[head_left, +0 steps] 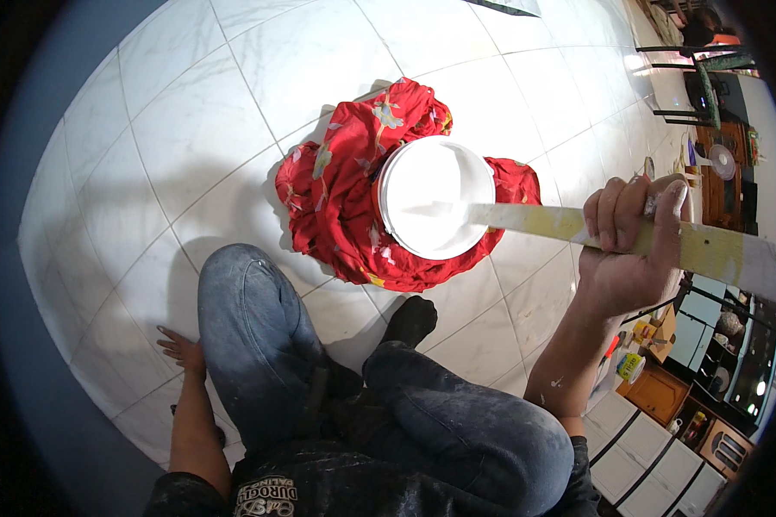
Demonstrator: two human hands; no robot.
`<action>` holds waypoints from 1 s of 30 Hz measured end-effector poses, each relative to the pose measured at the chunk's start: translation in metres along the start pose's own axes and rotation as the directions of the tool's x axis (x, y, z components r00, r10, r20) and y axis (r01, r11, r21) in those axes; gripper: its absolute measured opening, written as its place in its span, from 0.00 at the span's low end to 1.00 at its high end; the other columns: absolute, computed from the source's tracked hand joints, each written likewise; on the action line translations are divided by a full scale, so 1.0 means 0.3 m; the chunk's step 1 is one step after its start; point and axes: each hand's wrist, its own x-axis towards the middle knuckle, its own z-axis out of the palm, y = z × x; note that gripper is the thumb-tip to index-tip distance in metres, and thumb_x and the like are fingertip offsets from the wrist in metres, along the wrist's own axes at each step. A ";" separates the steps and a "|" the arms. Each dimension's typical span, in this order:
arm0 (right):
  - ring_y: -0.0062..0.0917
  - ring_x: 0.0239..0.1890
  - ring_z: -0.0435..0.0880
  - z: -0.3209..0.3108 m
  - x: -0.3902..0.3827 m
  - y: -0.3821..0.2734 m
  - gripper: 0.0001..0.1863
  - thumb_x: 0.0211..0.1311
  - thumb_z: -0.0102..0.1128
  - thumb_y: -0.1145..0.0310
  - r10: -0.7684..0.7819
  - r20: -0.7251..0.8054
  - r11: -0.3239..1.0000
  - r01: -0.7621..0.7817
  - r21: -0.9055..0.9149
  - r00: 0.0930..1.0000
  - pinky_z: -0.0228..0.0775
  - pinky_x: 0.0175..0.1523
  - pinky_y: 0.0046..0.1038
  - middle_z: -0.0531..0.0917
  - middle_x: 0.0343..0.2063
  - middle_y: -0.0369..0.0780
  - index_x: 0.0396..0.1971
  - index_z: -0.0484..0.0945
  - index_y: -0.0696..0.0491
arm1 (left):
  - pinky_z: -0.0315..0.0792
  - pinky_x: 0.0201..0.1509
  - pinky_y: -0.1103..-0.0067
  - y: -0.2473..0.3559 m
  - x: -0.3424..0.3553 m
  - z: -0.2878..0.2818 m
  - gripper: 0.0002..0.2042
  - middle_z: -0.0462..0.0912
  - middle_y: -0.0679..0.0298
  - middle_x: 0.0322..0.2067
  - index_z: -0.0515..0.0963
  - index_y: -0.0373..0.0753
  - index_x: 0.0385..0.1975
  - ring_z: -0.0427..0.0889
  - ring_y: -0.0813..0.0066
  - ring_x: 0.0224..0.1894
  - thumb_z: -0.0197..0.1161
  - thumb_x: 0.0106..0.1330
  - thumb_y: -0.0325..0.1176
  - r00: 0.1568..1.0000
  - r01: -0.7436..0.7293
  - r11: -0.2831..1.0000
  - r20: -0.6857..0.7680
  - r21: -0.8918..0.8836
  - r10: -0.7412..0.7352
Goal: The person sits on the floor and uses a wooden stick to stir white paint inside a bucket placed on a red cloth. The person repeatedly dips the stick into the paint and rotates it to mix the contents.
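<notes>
Nearest the eye: right hand (631, 258), to the right of the white bucket (431, 153), fingers wrapped tight around a long flat stick (539, 220), yellowish and stained. White smears on thumb and forearm; a slick palm could let the stick twist. Its tip sits inside the bucket, its other end runs well out past the hand — a long lever, so a hard sideways push might tip the bucket or flick white stuff over the rim. Below the bucket, bent knees in dusty jeans (254, 302); a shift of the legs could upset the person's balance. Left hand (179, 350) below and left of the bucket, well apart from it, empty, fingers spread, seemingly propped on the floor. So nothing steadies the bucket by hand. Dark-socked foot (412, 320) just below it, near enough to knock it. Bucket itself rests amid a bunched red cloth (332, 202) — soft, uneven footing, I judge, prone to slide on the tile floor (207, 129). Depth and thickness of the contents: cannot tell, white on white. Farthest, above right of the bucket, a chair (707, 95), too distant to interfere.
</notes>
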 end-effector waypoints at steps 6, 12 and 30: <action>0.14 0.12 0.56 0.050 -0.007 0.010 0.18 0.78 0.44 0.59 0.038 -0.033 0.986 -0.033 0.162 0.999 0.51 0.19 0.21 0.58 0.11 0.31 0.24 0.61 0.48 | 0.48 0.71 0.39 0.022 -0.007 -0.027 0.67 0.23 0.40 0.74 0.21 0.53 0.74 0.33 0.31 0.75 0.76 0.50 0.55 1.000 -0.005 1.000 0.031 0.003 0.005; 0.15 0.11 0.56 0.022 0.013 0.089 0.18 0.78 0.42 0.62 -0.238 -0.029 0.962 0.240 0.128 0.971 0.50 0.18 0.21 0.59 0.10 0.31 0.23 0.58 0.48 | 0.46 0.71 0.39 0.010 0.004 -0.033 0.67 0.22 0.40 0.74 0.22 0.55 0.74 0.30 0.31 0.75 0.77 0.49 0.55 0.997 0.037 0.999 0.073 -0.036 -0.034; 0.14 0.11 0.56 0.066 -0.029 0.055 0.15 0.79 0.40 0.58 -0.199 0.009 0.969 0.196 0.149 0.980 0.52 0.18 0.19 0.60 0.12 0.31 0.30 0.58 0.48 | 0.44 0.71 0.38 0.021 -0.017 -0.046 0.69 0.22 0.40 0.74 0.21 0.56 0.74 0.30 0.31 0.75 0.78 0.47 0.56 0.999 0.016 0.997 0.043 -0.074 -0.013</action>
